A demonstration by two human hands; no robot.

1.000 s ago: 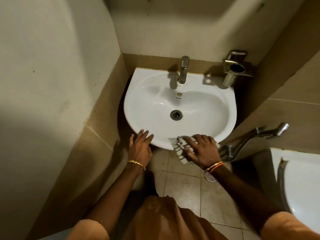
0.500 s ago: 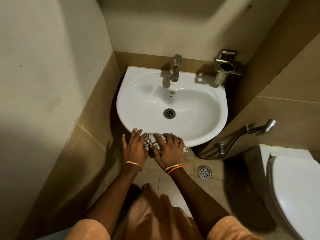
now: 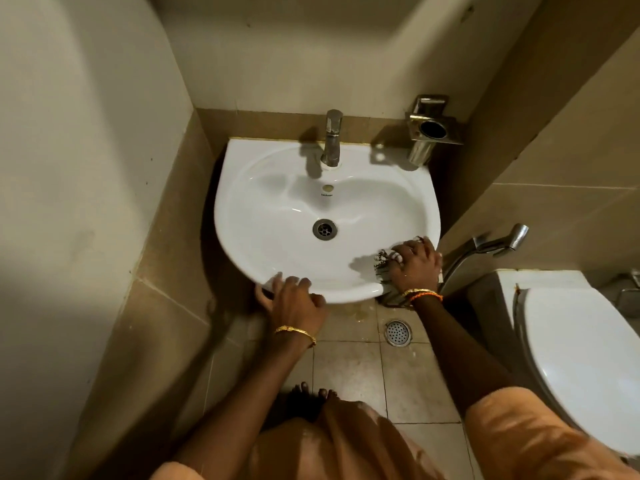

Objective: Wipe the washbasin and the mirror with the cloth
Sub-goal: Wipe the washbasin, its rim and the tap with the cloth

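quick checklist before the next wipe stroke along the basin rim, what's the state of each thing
1. Cloth under the right hand: ok, pressed on the rim.
2. Left hand steadying the washbasin front edge: ok.
3. Bowl free of objects: ok, only the drain.
4. Tap off: ok, no water running.
5. Far rim wiped: cannot tell.
6. Mirror reachable: cannot tell, not in view.
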